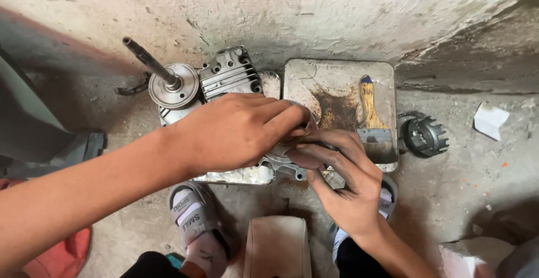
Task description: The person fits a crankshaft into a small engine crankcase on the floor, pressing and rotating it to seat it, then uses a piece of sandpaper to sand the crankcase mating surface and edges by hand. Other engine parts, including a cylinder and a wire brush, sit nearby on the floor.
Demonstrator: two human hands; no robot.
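Far left, a steel shaft with a disc (pixel 171 81) juts up from the finned engine casing (pixel 229 76) on the floor. The left hand (pixel 236 129) lies curled over a small round metal part (pixel 286 152) at the casing's edge, the right hand (pixel 342 177) pinching it from below. Further right, a paintbrush (pixel 371 115) rests in the metal tray (pixel 337 76), a black toothed ring (pixel 425 136) just beside it.

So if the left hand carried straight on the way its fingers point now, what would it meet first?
The left hand points right, fingertips already on a small metal part hidden between both hands. Beyond that it would probably meet the right hand's fingers first, then the paintbrush in the metal tray; depth is unclear.
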